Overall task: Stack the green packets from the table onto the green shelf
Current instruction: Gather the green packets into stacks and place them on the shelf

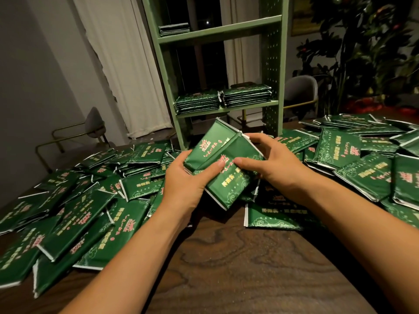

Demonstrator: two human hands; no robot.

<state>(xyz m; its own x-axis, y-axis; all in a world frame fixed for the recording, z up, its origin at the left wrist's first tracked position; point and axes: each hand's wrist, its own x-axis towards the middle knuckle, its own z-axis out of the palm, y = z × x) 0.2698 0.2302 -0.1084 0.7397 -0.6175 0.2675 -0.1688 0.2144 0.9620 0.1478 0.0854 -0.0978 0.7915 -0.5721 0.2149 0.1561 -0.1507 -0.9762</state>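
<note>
A dark wooden table [238,264] fills the lower half of the frame, its grain bare in the lower middle and lower right. Behind it, in the upper middle, stands the green shelf [271,64], its feet at the table's far edge and its right side panel dotted with small holes. A pale curtain [118,64] hangs in the upper left, a leafy plant [362,53] fills the upper right, and two chairs show past the table — one [94,125] at middle left, one [300,89] to the right of the shelf.

Loose green packets [74,214] cover the left side of the table in an overlapping heap, and more [362,159] are spread along the right side up to the frame's edge. On the shelf's lower board, two neat stacks of packets [223,98] sit side by side, touching; a smaller stack [174,29] lies at the left end of the upper board.

In the middle of the frame, just in front of the shelf's base, both hands hold a small bundle of packets [223,164] raised above the heap and tilted. The left hand [188,177] grips the bundle's lower left side, its thumb pressed across the printed face. The right hand [269,162] clasps the right side — thumb on the face, fingers curled over the far upper edge.
</note>
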